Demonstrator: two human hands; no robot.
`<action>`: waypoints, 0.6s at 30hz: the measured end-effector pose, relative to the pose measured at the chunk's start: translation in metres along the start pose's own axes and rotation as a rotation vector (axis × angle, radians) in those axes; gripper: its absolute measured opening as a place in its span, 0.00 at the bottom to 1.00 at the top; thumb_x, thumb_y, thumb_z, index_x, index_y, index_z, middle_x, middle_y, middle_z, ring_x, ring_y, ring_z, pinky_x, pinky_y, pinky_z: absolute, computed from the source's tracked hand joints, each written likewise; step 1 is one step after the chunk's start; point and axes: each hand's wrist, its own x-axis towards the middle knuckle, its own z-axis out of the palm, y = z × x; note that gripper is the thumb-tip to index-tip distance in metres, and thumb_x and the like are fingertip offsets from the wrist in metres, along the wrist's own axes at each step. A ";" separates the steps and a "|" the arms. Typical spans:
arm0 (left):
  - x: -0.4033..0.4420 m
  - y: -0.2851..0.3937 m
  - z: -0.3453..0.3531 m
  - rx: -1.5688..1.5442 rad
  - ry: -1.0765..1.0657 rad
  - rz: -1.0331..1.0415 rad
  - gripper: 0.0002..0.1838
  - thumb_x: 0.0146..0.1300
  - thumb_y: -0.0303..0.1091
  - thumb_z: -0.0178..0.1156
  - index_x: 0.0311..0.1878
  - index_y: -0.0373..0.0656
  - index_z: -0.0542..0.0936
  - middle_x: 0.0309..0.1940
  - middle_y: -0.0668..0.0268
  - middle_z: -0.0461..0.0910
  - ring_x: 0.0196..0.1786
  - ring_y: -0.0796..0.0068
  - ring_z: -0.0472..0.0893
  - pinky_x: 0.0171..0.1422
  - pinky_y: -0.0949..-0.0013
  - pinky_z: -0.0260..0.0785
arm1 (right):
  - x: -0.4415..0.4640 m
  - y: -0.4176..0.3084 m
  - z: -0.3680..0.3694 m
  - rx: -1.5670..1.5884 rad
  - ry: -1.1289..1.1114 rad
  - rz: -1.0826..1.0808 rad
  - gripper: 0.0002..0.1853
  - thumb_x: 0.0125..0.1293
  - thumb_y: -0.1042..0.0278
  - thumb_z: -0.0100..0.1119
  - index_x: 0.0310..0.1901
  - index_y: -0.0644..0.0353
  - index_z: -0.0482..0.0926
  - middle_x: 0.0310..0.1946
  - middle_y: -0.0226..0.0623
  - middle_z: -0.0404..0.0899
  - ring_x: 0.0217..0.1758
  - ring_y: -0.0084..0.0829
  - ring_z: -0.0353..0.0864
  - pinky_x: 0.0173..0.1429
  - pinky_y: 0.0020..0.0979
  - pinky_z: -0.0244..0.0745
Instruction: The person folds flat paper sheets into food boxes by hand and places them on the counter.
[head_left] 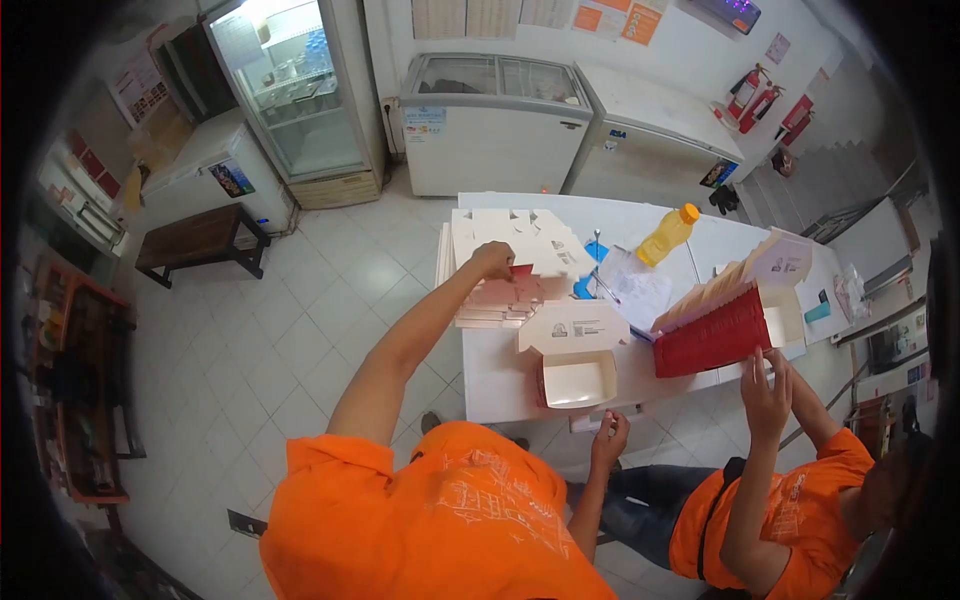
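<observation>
My left hand [493, 260] reaches over a stack of flat cardboard box blanks [500, 228], its fingers closed at the raised red edge of a blank [521, 271]. Just in front of that stack, a folded takeaway box [580, 378] stands with its lid up, pale inside and dark red outside. Beside its near right corner is my right hand [610, 440], apart from the box, fingers curled in and nothing visible in them. To the right lies a long row of nested red boxes [710, 335], touched at its near end by a co-worker's hand [765, 395].
The white table [490, 375] also carries a yellow-capped bottle [668, 235], crumpled clear plastic [640, 290] and a teal cup [817, 312]. An orange-shirted co-worker [790, 520] stands close on my right. Chest freezers [495, 135] line the far wall; a wooden bench [200, 243] stands left.
</observation>
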 end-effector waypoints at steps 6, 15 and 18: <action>0.012 -0.006 -0.043 -0.097 0.356 0.002 0.12 0.61 0.30 0.60 0.46 0.40 0.85 0.39 0.47 0.86 0.45 0.45 0.85 0.54 0.47 0.76 | 0.008 -0.086 -0.006 0.081 -0.071 -0.055 0.09 0.73 0.67 0.58 0.49 0.61 0.82 0.48 0.38 0.79 0.46 0.31 0.80 0.41 0.31 0.78; -0.188 0.099 -0.106 -1.212 0.625 -0.042 0.13 0.70 0.34 0.67 0.51 0.35 0.84 0.42 0.67 0.87 0.42 0.83 0.83 0.49 0.71 0.77 | 0.026 -0.260 0.046 0.126 -0.130 -0.667 0.37 0.58 0.68 0.74 0.69 0.57 0.69 0.69 0.45 0.71 0.72 0.39 0.70 0.68 0.40 0.72; -0.238 0.111 -0.084 -1.837 0.420 -0.048 0.14 0.71 0.33 0.65 0.57 0.39 0.80 0.52 0.66 0.84 0.53 0.80 0.83 0.58 0.70 0.77 | 0.024 -0.289 0.077 0.196 -0.153 -0.726 0.31 0.63 0.66 0.70 0.67 0.61 0.72 0.70 0.51 0.70 0.74 0.47 0.70 0.72 0.41 0.68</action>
